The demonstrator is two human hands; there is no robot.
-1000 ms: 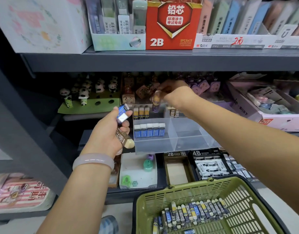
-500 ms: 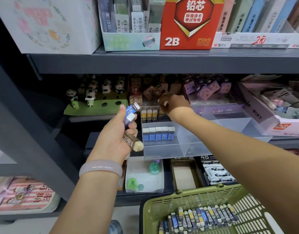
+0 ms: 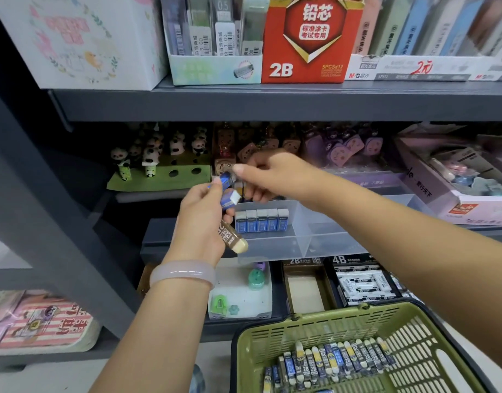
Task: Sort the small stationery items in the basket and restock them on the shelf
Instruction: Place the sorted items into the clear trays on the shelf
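Observation:
My left hand [image 3: 200, 219] grips two blue erasers [image 3: 229, 198] at its fingertips and a brown-sleeved eraser [image 3: 234, 239] lower in the palm. My right hand [image 3: 268, 174] has reached across and pinches the upper blue eraser [image 3: 226, 177] held by the left. Behind them a clear plastic bin [image 3: 323, 236] on the shelf holds a row of several blue erasers [image 3: 261, 220]. The green basket [image 3: 309, 333] at the bottom right holds a row of several sleeved erasers [image 3: 329, 364].
A grey upper shelf [image 3: 272, 103] runs overhead, carrying a red 2B lead box [image 3: 312, 38]. Panda toppers [image 3: 147, 157] stand at the left, purple items at the right. Below are a white tray [image 3: 241, 296] with sharpeners and 2B and 4B boxes [image 3: 357, 282].
My right hand has drawn back from the shelf's rear row toward my left hand and now pinches the top blue eraser there. My left hand has risen slightly.

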